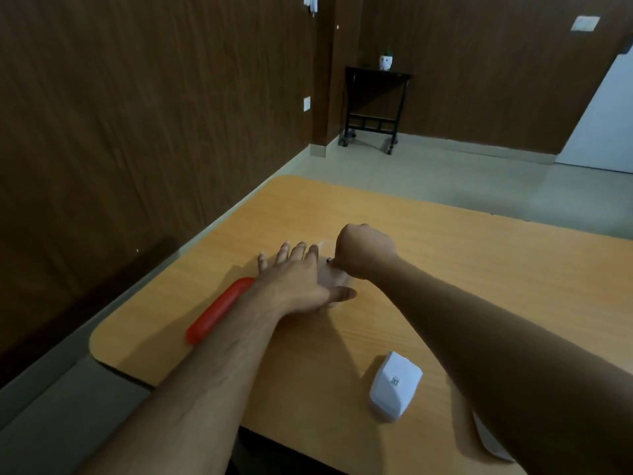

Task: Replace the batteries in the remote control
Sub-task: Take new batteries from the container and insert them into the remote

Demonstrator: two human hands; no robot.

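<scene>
Your left hand [301, 282] lies flat in the middle of the frame, fingers [284, 250] spread and released, palm down on the orange wooden surface [445, 248]. Your right hand [364, 250] sits just to its right, curled into a fist with the fingers clenched; a small dark tip [329, 260] shows at its lower edge, but you cannot tell what it grips. A red, rounded bar [219, 310] lies partly under your left forearm, toward the left edge of the surface. The white remote control [395, 385] rests label side up at the lower centre of the frame, well apart from both hands, beside your right forearm. Another white object [493, 443] peeks out beneath that forearm at the lower right.
</scene>
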